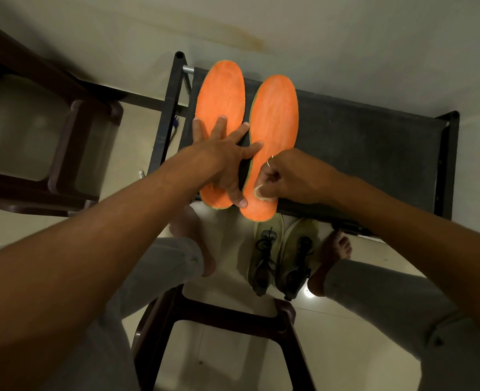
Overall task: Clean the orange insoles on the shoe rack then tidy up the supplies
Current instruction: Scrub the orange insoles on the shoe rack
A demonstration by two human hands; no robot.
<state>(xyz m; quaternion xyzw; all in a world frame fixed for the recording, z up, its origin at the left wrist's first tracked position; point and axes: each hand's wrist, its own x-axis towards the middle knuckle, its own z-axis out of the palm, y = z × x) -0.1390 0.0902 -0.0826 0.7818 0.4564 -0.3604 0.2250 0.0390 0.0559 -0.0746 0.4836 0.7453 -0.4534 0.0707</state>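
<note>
Head: black shoe rack (pixel 374 148), tiled floor (pixel 346 348)

1. Orange insoles (pixel 275 108): matt, foam-like faces, finely rough, with paler worn patches and a thin greenish edge.
2. Shoe rack shelf (pixel 360 142): dark, matt woven cloth within a dull black frame.
3. Rail end (pixel 188 69), at 11 o'clock of the shelf: bare, shiny metal tube.
4. Stool (pixel 233 314), at 6 o'clock: dark brown moulded plastic, smooth, with a slight sheen.
5. Floor (pixel 222 351): pale glossy tiles that reflect light.
6. Shoes (pixel 298 249): pale green matt cloth with dark cord laces.
7. Trousers (pixel 388 294): grey matt cloth.
</note>
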